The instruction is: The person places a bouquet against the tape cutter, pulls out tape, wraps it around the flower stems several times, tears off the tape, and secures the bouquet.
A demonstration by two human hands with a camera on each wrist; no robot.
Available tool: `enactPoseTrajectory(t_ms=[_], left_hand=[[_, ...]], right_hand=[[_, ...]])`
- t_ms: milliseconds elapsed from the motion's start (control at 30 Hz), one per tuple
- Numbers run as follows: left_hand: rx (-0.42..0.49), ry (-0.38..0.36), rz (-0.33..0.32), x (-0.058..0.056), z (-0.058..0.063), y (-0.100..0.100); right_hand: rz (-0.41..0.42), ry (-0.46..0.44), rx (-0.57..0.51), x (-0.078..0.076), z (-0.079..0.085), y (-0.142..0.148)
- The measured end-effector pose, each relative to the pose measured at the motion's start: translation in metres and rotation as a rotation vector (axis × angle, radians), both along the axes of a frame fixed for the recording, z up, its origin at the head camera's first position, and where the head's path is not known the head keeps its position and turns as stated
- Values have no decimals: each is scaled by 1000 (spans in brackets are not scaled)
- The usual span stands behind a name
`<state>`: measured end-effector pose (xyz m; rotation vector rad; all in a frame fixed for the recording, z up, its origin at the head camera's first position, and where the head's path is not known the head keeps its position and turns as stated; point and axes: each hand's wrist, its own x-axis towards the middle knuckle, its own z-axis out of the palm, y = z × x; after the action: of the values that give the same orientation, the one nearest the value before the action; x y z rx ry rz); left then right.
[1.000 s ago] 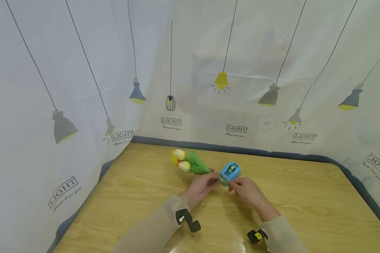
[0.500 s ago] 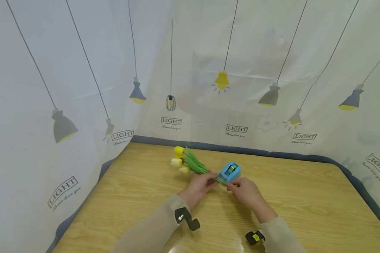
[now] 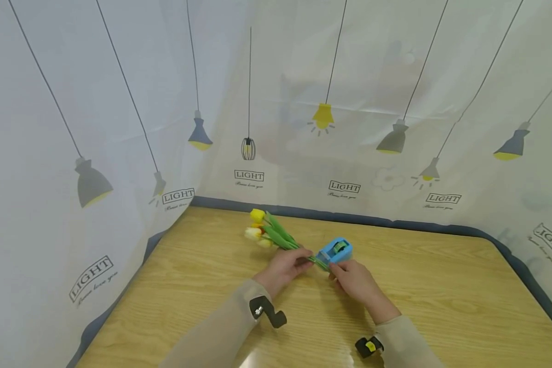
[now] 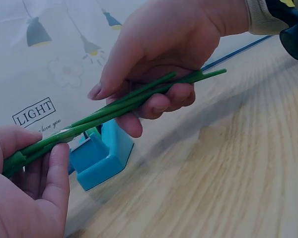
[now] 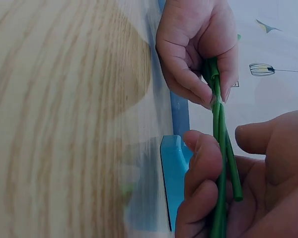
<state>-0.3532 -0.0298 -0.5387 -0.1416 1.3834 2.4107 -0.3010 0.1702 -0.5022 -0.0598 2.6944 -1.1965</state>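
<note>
A bunch of tulips [image 3: 253, 233], yellow, cream and orange, points up and left in the head view, with green leaves [image 3: 278, 234]. My left hand [image 3: 282, 268] pinches the gathered green stems [image 4: 109, 110] between thumb and fingers just below the leaves. A shiny clear band like tape [image 5: 218, 101] shows on them right at its fingertips. My right hand [image 3: 356, 281] holds the lower stems; they cross its curled fingers, and the cut ends stick out past its palm in the left wrist view. Just behind the stems stands a blue tape dispenser [image 3: 345, 252] with a green-cored roll.
The wooden table [image 3: 441, 291] extends around the hands. A pale cloth printed with lamps [image 3: 294, 148] hangs behind and at both sides, with a dark blue border [image 3: 368, 221] along the table's edge. Black camera mounts [image 3: 269, 313] sit on both wrists.
The tulip bunch has turned about its stems, bringing a yellow bloom to the top, and its heads have shifted slightly up and left. Both hands stay on the stems, the left one moving slightly left.
</note>
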Motion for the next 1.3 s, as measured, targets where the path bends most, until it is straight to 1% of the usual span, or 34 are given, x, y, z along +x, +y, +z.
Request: enactPoseTrajectory(t_ms=[200, 400, 567, 700, 767, 867, 1033, 1100, 1200, 1300], left_hand=[[7, -16, -31, -2, 2, -1], [15, -2, -76, -1, 2, 4], [32, 10, -75, 1, 3, 9], [45, 31, -97, 1, 5, 12], [36, 44, -103, 0, 6, 13], [28, 49, -91, -1, 10, 15], [5, 23, -39, -3, 10, 20], [-30, 10, -7, -5, 11, 22], [-112, 17, 28, -7, 13, 26], [-165, 24, 33, -9, 14, 26]], right_hand=[[14, -39, -66, 2, 1, 2], [71, -82, -154, 4, 8, 5], [105, -127, -216, 4, 12, 10], [134, -156, -248, 2, 14, 14], [138, -155, -254, 1, 15, 15], [100, -130, -248, 2, 15, 13], [-17, -86, -240, 6, 13, 7], [-48, -75, -245, 8, 11, 5], [-76, -52, -236, 8, 10, 3], [-89, -2, -149, 9, 11, 0]])
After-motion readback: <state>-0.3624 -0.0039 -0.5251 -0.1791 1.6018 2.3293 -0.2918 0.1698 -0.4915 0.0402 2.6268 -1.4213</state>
